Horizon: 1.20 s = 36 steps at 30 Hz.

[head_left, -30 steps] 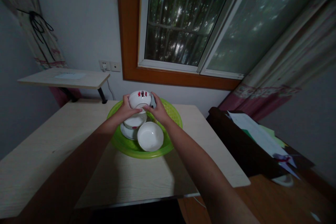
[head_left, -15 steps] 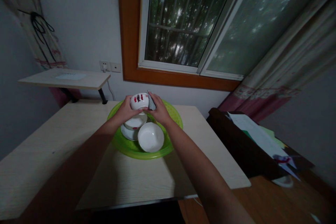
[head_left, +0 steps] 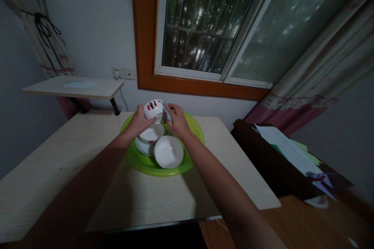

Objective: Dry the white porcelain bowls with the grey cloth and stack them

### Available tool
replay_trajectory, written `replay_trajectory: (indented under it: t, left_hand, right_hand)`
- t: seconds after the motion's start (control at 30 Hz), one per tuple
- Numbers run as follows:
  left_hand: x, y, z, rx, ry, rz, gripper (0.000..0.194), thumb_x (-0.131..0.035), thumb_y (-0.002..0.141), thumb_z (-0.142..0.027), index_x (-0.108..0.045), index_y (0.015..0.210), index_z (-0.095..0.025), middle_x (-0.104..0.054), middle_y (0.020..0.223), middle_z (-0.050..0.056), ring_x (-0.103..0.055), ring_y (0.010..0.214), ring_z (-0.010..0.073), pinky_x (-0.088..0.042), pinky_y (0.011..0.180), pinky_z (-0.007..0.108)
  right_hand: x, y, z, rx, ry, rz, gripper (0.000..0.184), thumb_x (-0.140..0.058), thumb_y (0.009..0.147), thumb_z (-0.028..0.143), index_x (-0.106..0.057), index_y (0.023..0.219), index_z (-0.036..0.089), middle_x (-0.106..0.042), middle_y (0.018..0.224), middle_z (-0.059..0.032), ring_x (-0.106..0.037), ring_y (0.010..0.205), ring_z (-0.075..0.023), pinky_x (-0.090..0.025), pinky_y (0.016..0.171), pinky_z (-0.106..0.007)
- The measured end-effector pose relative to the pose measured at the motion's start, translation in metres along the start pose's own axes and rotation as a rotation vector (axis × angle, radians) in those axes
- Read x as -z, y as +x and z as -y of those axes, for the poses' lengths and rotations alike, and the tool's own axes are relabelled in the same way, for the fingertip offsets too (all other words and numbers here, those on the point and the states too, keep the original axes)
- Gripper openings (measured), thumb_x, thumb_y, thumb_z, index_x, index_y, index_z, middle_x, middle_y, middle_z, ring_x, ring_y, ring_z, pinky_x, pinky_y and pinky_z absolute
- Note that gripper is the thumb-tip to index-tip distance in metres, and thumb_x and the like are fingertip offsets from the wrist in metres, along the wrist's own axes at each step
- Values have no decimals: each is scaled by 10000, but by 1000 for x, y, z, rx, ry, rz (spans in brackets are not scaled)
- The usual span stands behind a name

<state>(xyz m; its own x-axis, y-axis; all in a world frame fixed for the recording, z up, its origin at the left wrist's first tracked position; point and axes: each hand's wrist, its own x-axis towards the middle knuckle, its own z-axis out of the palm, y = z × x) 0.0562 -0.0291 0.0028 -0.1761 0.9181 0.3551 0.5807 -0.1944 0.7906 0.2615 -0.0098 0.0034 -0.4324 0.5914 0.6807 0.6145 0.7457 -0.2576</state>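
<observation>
My left hand (head_left: 141,121) grips a white bowl (head_left: 152,110) with red and dark markings on its outside, tilted above a green basin (head_left: 140,168). In my right hand (head_left: 177,120) a grey cloth (head_left: 167,111) is pinched and pressed against the bowl's right side. Beneath them, a second white bowl (head_left: 152,133) rests in the basin on a whitish dish (head_left: 143,148). Another white bowl (head_left: 168,152) leans at the basin's front with its inside facing me.
The basin stands on a pale wooden table (head_left: 163,198). A small raised shelf (head_left: 73,87) occupies its back left. Behind are a wall socket (head_left: 117,72) and a barred window (head_left: 201,23). Papers (head_left: 286,149) lie on a dark piece of furniture at the right.
The held bowl has tipped so more of its underside shows. My right hand, with the cloth, has shifted slightly and its fingers have turned along the bowl's side.
</observation>
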Motion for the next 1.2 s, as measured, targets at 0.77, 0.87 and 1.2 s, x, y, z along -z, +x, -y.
replay_trajectory:
  t: [0.77, 0.87, 1.2]
  left_hand:
    - [1, 3, 6, -36, 23, 15, 570, -744, 685, -301, -402, 1135, -229, -665, 1134, 102, -673, 1021, 259, -517, 857, 375]
    - [0, 3, 5, -29, 32, -9, 589, -758, 691, -351, -403, 1142, -220, -657, 1169, 127, -666, 1049, 273, -514, 863, 385]
    - [-1, 4, 10, -22, 41, 10, 599, -769, 707, -401, -402, 1147, -224, -669, 1146, 112, -676, 1006, 260, -515, 824, 366]
  right_hand:
    - [5, -2, 21, 255, 9, 202, 682, -655, 818, 139, -505, 1461, 311, -538, 1434, -74, -440, 1349, -280, -386, 1145, -481]
    - [1, -2, 11, 157, 22, 101, 655, -621, 815, 115, -534, 1443, 279, -541, 1424, -88, -470, 1315, -275, -403, 1140, -468]
    - [-1, -2, 8, 227, 82, 141, 644, -608, 814, 124, -542, 1438, 272, -554, 1406, -96, -476, 1318, -279, -410, 1143, -500]
